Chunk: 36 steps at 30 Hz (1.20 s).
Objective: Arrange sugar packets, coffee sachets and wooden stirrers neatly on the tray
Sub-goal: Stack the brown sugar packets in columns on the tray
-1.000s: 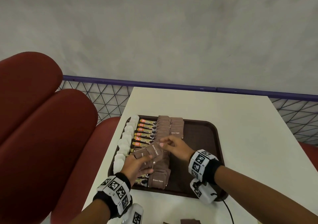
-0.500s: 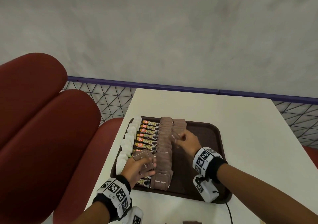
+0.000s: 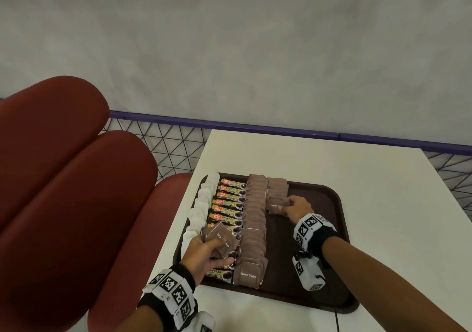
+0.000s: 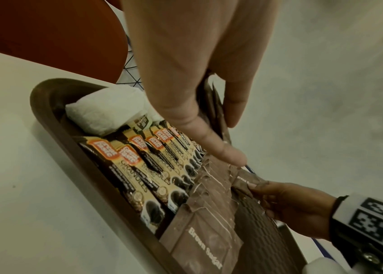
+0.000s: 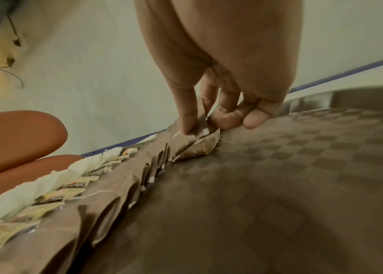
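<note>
A dark brown tray [image 3: 329, 232] lies on the white table and holds rows of white packets [image 3: 201, 204], coffee sachets [image 3: 227, 199] and brown sugar packets [image 3: 252, 219]. My right hand [image 3: 297, 208] pinches one brown sugar packet [image 3: 277, 205] at the near end of a short second brown row [image 3: 277, 187]; the packet [image 5: 195, 142] touches the tray floor. My left hand [image 3: 207, 251] grips a small stack of brown sugar packets [image 3: 221, 238] above the tray's near left part; in the left wrist view the stack [image 4: 212, 103] sits between thumb and fingers. No wooden stirrers are visible.
Red padded seats [image 3: 63, 191] stand left of the table. A purple rail [image 3: 255, 126] with wire mesh runs behind the table's far edge. The tray's right half [image 5: 279, 185] is bare checkered floor. The white table [image 3: 383, 191] stretches right of the tray.
My right hand took a brown sugar packet from the left hand's stack, carried it away from me and lowered it onto the near end of the second brown row. The left hand stayed put.
</note>
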Tool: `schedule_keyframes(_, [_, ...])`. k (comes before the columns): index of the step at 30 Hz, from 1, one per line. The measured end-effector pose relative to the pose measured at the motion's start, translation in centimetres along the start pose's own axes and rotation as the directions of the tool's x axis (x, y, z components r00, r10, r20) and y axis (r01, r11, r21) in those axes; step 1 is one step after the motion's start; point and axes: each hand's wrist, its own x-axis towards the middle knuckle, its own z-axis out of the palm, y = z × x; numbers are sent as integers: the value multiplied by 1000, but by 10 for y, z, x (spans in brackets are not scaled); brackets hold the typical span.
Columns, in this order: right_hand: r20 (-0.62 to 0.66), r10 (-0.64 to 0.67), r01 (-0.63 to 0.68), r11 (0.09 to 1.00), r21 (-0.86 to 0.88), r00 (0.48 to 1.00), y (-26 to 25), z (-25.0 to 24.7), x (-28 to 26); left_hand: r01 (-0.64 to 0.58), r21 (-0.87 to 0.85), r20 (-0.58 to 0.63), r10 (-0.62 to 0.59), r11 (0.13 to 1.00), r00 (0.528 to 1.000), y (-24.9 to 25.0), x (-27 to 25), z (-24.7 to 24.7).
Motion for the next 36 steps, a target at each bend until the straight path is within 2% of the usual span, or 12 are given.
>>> schedule_keyframes(4, [-26,50,-51,998,-40,998,1,10,7,-7,28,-14,7,1000,1000,2,0,-3])
schedule_keyframes(7, [-46,42,-47,992,-121,998,0,13,8,-11,28,-22,12,1000,1000,3,0,-4])
schedule_keyframes(13, [-136,-56,15,958,-286,989,0,19,12,-1,-1,-19,1,1000,1000,3,4,-7])
schedule_keyframes(21, [-252,-145,68,954,-293,957,1,19,7,-15,23,10,15,1000,1000,4,3,-3])
schedule_keyframes(26, [-203,-254,179,929,-324,946,0,17,-9,-57,50,-9,57,997,998,3,2,2])
schedule_keyframes(29, [-116,-333,302,926,-227,936,-2,16,-22,-69,60,-17,70,996,997,1,3,8])
schedule_keyframes(32, [-12,-417,417,909,-13,909,-4,18,-37,-92,55,-21,94,994,995,0,3,15])
schedule_keyframes(36, [109,-478,438,859,266,871,-8,22,-57,-126,17,-23,126,992,992,-2,3,22])
